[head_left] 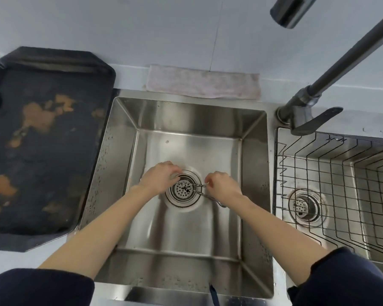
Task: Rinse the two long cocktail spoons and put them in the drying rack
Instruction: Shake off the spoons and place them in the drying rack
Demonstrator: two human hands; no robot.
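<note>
Two long cocktail spoons with twisted stems lie across the drain strainer (182, 191) of the left sink (186, 115). The upper spoon (191, 185) runs left to right over the strainer. The lower spoon (200, 193) slants down to the right and passes under my right wrist. My right hand (222, 187) pinches the right end of the upper spoon. My left hand (160, 176) has its fingers curled down at the strainer's left rim, and they hide what they touch. The wire drying rack (341, 173) sits in the right sink.
A dark faucet (341, 62) rises at the back right, its spout high over the sink and its lever (316, 122) by the rack; no water is visible. A stained black tray (42, 140) lies on the counter to the left. A pale cloth (201, 85) lies behind the sink.
</note>
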